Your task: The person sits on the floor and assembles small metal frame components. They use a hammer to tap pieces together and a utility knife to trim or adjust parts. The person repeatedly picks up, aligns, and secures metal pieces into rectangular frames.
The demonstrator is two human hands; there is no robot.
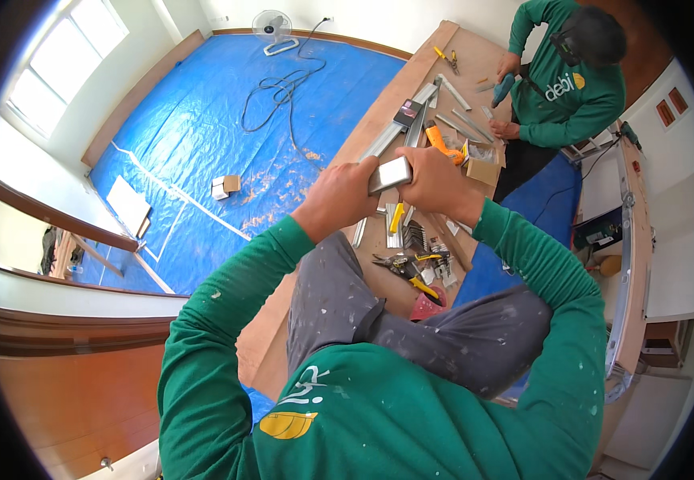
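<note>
Over the brown counter [481, 50], the left hand [339, 192] and right hand [441, 182] grip opposite sides of a silver metal piece [390, 174], with only a narrow gap between them. The step in hand appears to be handling this piece; the next move likely calls for an even two-sided grip, clear of the pliers [401, 267] nearer the lap. Fingers cover both sides of the piece, its underside is hidden, and its full length cannot be determined.

Smooth, metallic-looking piece [391, 174]; glossy plastic sheet [195, 144]; matt wooden board [271, 340].
</note>
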